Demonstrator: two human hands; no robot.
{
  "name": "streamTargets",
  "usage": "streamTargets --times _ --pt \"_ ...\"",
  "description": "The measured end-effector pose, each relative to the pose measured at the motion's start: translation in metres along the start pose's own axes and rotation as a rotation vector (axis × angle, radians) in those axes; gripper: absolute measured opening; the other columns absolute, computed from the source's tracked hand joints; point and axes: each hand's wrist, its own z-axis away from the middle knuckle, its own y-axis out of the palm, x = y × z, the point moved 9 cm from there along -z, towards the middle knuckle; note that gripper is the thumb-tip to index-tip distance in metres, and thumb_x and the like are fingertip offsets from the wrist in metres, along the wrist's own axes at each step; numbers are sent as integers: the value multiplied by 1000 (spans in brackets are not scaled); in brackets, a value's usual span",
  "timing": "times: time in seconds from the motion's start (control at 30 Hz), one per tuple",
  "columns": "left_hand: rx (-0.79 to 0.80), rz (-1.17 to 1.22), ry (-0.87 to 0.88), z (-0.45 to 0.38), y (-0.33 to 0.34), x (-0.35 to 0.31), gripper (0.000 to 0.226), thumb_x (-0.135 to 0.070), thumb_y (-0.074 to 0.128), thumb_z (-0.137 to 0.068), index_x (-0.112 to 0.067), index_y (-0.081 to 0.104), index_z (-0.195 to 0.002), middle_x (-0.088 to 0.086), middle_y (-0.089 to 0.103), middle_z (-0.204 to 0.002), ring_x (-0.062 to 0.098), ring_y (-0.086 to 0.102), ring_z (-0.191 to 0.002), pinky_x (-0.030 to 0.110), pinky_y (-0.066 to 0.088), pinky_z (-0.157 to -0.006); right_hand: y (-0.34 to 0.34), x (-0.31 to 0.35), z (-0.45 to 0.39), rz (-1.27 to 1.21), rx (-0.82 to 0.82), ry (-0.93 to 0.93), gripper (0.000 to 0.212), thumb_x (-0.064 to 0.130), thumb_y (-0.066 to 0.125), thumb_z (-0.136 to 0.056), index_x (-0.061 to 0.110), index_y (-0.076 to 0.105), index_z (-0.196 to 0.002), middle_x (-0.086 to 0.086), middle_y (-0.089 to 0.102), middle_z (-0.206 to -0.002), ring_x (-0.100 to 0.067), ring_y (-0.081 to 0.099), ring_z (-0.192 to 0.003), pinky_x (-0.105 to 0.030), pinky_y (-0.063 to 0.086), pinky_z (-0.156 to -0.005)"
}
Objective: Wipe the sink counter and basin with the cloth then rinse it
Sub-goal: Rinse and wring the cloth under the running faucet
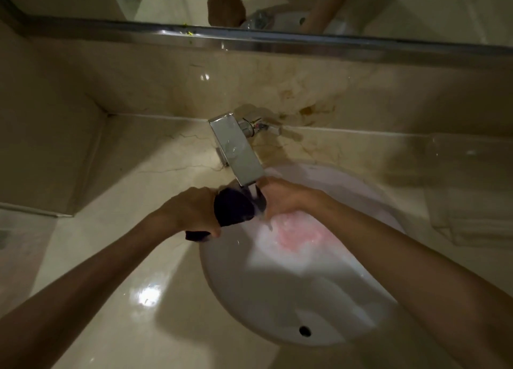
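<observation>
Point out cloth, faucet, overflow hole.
cloth (232, 208), head view, dark bunched middle
faucet (237, 149), head view, flat top of spout
overflow hole (304, 331), head view, dark opening in near wall

My marble counter (133, 257) is glossy and wet, carrying 1 white basin (249, 299) sunk into it, 1 chrome faucet (236, 149) at the back, and folded towels (472, 216) at my right.
</observation>
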Motion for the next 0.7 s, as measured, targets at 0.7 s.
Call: streamTargets --times 0.7 --pt "-165 -97 133 -37 -7 -51 74 -46 79 -69 -22 54 -134 8 56 -139 27 55 -122 31 46 -98 -32 -63 53 -176 -174 89 68 33 96 -60 31 57 -116 8 69 -111 -19 66 -104 -39 56 -87"
